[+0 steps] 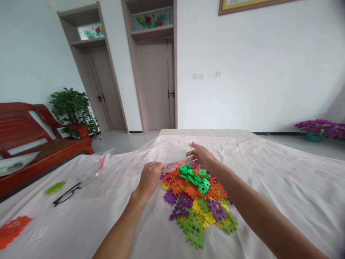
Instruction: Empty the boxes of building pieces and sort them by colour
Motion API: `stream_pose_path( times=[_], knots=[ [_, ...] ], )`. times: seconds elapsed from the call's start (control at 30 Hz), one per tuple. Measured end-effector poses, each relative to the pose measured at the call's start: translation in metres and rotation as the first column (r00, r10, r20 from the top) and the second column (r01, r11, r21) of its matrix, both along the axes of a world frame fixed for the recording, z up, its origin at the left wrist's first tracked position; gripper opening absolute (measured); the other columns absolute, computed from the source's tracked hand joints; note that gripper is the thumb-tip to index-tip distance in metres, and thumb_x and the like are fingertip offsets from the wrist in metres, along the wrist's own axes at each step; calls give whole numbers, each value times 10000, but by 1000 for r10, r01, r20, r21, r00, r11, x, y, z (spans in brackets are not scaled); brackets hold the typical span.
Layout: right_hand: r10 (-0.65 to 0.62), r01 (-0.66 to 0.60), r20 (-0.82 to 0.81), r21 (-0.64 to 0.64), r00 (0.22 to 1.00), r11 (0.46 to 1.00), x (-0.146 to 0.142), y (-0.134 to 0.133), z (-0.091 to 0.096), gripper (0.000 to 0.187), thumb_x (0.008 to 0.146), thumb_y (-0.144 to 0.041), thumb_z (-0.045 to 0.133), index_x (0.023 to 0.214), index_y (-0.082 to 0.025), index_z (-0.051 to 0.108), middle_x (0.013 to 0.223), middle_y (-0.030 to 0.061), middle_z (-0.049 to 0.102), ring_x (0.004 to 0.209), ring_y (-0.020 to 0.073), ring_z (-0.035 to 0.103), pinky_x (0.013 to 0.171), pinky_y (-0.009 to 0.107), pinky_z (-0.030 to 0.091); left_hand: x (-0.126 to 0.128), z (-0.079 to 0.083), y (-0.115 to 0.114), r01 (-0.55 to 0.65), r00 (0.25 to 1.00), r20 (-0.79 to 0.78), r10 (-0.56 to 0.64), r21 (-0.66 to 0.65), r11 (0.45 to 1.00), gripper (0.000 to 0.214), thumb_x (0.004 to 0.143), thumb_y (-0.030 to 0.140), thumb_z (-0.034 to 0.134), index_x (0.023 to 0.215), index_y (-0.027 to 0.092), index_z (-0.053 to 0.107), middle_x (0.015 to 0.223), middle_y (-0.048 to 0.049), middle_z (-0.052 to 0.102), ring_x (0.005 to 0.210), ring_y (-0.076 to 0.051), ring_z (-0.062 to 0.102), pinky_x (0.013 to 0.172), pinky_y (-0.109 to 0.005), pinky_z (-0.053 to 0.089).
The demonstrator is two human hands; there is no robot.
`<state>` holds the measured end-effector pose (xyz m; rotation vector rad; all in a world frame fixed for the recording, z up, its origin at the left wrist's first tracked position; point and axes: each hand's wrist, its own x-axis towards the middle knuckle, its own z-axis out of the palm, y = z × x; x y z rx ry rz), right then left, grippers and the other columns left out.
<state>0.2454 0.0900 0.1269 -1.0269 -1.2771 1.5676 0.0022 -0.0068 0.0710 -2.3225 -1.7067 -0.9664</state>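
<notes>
Your forearms (121, 223) reach toward a heap of colourful plastic pieces (192, 191) already loose on the cloth (269, 194), your left hand (151, 172) clamped on a clear bag (170, 157), right hand (202, 157) fingers apart beside it, some orange pieces (176, 165) seemingly left inside.

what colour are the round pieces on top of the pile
The round pieces are bright green; the head view shows them.
</notes>
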Motion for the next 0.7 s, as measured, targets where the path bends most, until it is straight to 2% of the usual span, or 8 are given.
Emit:
stream_pose_path(
  times=[0.17, 0.3, 0.4, 0.53, 0.7],
  knots=[
    [-112, 107, 46, 95, 993, 990, 11, -10, -14, 321, 892, -288, 583, 1197, -190, 552, 872, 79, 741, 588, 148, 653, 470, 236, 496, -42, 24, 1, -205, 972, -92, 215, 102, 973, 123, 924, 231, 529, 972, 230, 642, 975, -76, 724, 954, -246, 645, 883, -353, 423],
    [-151, 134, 109, 146, 983, 980, 22, -18, -37, 357, 849, -206, 581, 1204, -167, 574, 853, 67, 735, 587, 141, 648, 463, 230, 485, -83, 37, 7, -315, 942, -115, 315, 25, 949, 152, 939, 275, 492, 980, 249, 636, 995, -55, 727, 951, -232, 652, 830, -309, 436],
    [-160, 146, 95, 140, 982, 979, 30, -21, -54, 416, 817, -192, 595, 1231, -157, 569, 861, 68, 737, 597, 136, 645, 473, 225, 484, -108, 43, 12, -335, 939, -113, 326, -77, 939, 161, 927, 279, 482, 978, 248, 631, 1019, -46, 729, 958, -227, 659, 815, -299, 442],
    [-161, 149, 86, 132, 983, 980, 37, -22, -71, 467, 786, -199, 618, 1250, -160, 580, 891, 72, 739, 606, 128, 641, 495, 222, 482, -130, 46, 17, -309, 951, -99, 294, -216, 926, 176, 896, 278, 481, 968, 234, 635, 986, -49, 736, 926, -227, 675, 823, -302, 452],
    [-159, 147, 95, 122, 983, 982, 36, -25, -82, 413, 759, -219, 639, 1167, -156, 640, 839, 48, 724, 591, 124, 625, 490, 221, 471, -150, 41, 25, -269, 963, -86, 254, -288, 919, 220, 859, 257, 470, 977, 228, 654, 1010, -42, 744, 966, -224, 681, 883, -300, 462]
  ],
)
